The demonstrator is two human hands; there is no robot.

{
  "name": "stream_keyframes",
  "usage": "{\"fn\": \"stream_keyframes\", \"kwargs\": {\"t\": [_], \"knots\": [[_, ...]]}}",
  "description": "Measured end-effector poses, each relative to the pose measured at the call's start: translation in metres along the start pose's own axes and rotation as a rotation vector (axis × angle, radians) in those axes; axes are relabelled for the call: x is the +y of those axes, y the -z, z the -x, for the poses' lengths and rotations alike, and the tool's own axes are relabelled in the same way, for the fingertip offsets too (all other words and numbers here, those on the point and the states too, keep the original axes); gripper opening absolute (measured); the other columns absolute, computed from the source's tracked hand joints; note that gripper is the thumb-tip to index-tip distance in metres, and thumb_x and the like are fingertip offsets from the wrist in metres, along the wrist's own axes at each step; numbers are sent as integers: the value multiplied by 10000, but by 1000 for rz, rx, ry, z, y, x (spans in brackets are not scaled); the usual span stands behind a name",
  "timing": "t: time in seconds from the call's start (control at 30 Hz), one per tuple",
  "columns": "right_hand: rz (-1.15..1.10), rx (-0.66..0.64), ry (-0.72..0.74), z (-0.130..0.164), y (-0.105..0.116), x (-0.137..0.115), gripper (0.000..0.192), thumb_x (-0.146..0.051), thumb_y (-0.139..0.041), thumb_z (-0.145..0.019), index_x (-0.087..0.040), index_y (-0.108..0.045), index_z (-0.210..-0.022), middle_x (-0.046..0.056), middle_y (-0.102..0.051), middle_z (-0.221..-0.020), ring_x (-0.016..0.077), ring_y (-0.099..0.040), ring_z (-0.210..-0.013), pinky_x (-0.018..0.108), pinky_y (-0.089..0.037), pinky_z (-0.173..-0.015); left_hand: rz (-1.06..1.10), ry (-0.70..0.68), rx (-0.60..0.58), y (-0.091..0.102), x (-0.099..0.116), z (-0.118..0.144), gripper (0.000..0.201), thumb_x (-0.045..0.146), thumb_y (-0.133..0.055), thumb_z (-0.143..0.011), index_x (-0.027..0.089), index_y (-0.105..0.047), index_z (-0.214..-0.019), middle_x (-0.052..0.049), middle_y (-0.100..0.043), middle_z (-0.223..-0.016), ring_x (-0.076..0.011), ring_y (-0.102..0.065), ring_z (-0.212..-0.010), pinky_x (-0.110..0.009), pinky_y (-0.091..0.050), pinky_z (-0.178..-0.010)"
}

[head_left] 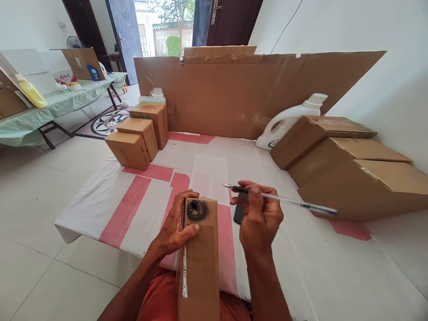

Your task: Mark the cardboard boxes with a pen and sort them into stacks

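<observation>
Head view showed us seated on the floor with a narrow cardboard box resting lengthwise on our lap, its far end reaching over the white and pink sheet. Our left hand was clamped on that far end, fingers wrapped round the left edge and the thumb pressed on the top face just below a black scribbled ring. Our right hand hung just to the right of the box, apart from the left, closed around a pen held nearly level with its tip pointing left. A dark flat object lay half hidden under that hand; we could not tell what it was.

To mark well, we judged the box needed steady pinning against the lap, with the thumb kept clear of the ring and the pen tilted more upright.

Other boxes stood stacked at left and right, with a white jug before the cardboard wall.
</observation>
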State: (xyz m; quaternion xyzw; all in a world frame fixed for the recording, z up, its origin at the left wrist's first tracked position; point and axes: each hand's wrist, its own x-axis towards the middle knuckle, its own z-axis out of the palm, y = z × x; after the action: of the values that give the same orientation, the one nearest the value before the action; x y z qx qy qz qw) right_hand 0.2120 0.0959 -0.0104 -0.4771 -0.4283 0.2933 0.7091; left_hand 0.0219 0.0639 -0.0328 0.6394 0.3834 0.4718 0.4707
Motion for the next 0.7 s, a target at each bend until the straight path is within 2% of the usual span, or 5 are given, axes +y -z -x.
{"fn": "stream_keyframes", "kwargs": {"t": [0.07,0.2,0.37,0.53,0.7], "knots": [[243,-62,-73,-17,10,17,280,-490,-524,-1034,-218,-561,-977,61,-714,-1014,173,-686,-740,281,-516,-577,2,7,12,2,-1,1,616,374,-676,-818,247,-478,-1387,-105,-500,-1461,-349,-460,-1395,-479,-360,-1158],[793,-506,-256,-20,23,58,188,-306,-573,-986,-228,-534,-819,-25,-617,-606,167,-583,-554,271,-391,-577,1,6,17,2,-3,0,613,406,-677,-839,244,-481,-1397,-110,-486,-1480,-351,-444,-1411,-482,-334,-1178],[977,-667,-290,14,13,85,156,-140,-581,-941,-212,-556,-804,42,-697,-749,183,-599,-663,278,-261,-594,6,6,12,3,-7,1,610,436,-675,-864,256,-476,-1411,-109,-473,-1505,-356,-422,-1434,-492,-333,-1180],[1105,-662,-321,25,14,81,77,-222,-599,-984,-201,-606,-910,83,-723,-903,220,-656,-789,288,-321,-642,5,8,19,3,-8,2,595,448,-668,-877,261,-480,-1410,-105,-482,-1495,-353,-444,-1408,-491,-342,-1170],[1258,-343,-378,13,43,75,390,-451,-529,-1033,-115,-565,-1228,261,-593,-1310,389,-588,-1196,406,-463,-819,12,9,16,1,-7,0,601,459,-672,-869,263,-480,-1403,-104,-484,-1479,-348,-468,-1379,-489,-349,-1156]]}}
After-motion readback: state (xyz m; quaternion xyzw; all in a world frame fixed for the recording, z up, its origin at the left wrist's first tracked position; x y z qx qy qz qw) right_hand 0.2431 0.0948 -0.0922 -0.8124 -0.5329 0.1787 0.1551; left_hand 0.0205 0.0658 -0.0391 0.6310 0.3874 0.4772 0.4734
